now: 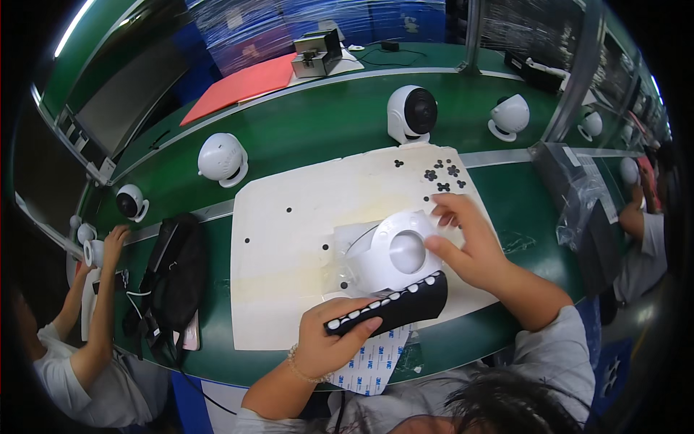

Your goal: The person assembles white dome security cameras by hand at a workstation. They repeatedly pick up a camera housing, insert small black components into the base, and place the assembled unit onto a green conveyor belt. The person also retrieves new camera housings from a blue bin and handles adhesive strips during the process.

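Observation:
My left hand (pixel 334 340) grips a black strip (pixel 410 307) with a row of white round pads along its upper edge. Just beyond it, a white plastic camera shell (pixel 383 259) with a round opening sits on a clear plastic bag (pixel 345 239). At the shell's right side is my right hand (pixel 470 242), thumb and fingers apart. The thumb overlaps the shell's edge; I cannot tell whether it touches. Under all this lies a pale board (pixel 278 275) bearing scattered small black round pads (pixel 444 186), several clustered at the far right.
White cameras (pixel 223 159) stand along the green bench (pixel 318 116), one with a black front (pixel 412 114). A black bag (pixel 184 271) with cables lies left. A printed sheet (pixel 369 365) hangs at the near edge. Right, a grey box (pixel 562 177); co-workers (pixel 94 362) sit at both sides.

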The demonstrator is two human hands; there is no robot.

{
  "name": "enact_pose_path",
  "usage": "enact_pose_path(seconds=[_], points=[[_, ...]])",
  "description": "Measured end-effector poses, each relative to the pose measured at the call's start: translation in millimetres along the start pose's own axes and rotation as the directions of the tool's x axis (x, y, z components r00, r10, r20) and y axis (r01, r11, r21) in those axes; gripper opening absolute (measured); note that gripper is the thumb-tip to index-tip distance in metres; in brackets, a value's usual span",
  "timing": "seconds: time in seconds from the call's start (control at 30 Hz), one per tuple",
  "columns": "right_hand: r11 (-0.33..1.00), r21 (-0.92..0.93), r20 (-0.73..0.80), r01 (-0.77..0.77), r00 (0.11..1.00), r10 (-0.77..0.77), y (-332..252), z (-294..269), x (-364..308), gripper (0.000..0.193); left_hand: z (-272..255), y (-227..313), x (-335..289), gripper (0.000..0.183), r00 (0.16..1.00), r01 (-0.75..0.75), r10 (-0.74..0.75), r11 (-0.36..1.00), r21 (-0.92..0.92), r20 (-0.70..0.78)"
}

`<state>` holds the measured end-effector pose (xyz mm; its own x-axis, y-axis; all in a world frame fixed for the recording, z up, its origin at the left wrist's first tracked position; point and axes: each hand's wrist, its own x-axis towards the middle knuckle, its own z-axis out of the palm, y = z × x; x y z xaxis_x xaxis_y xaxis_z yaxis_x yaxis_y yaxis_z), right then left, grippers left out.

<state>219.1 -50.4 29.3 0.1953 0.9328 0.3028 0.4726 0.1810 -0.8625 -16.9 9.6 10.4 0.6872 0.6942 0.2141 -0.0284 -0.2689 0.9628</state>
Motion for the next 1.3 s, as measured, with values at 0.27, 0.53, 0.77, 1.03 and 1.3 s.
enact_pose_path(seconds=[0.27,0.53,0.77,1.03,1.3], points=[[0.844,-0.106,0.163,0.525,0.847,-0.506,-9,0,-16,0.035,0,-2,1,0.021,0.99,-0.142,0.142,0.984,0.105,0.007],[0.612,-0.204,0.164,0.764,0.643,-0.748,-11,-7,-11,0.027,2,5,-4,0.013,0.993,0.064,-0.064,0.998,0.003,-0.099],[0.757,-0.232,0.193,0.611,0.791,-0.58,-6,-16,-14,0.027,2,-1,-4,0.011,0.992,0.065,-0.063,0.998,0.021,-0.109],[0.807,0.099,0.003,0.582,0.811,-0.585,-9,-12,-16,0.043,7,3,-5,0.016,0.976,0.165,-0.169,0.985,-0.041,-0.137],[0.898,0.133,0.36,0.419,0.824,-0.438,-35,6,-12,0.021,7,0,-8,0.014,0.981,0.172,-0.168,0.985,0.031,-0.099]])
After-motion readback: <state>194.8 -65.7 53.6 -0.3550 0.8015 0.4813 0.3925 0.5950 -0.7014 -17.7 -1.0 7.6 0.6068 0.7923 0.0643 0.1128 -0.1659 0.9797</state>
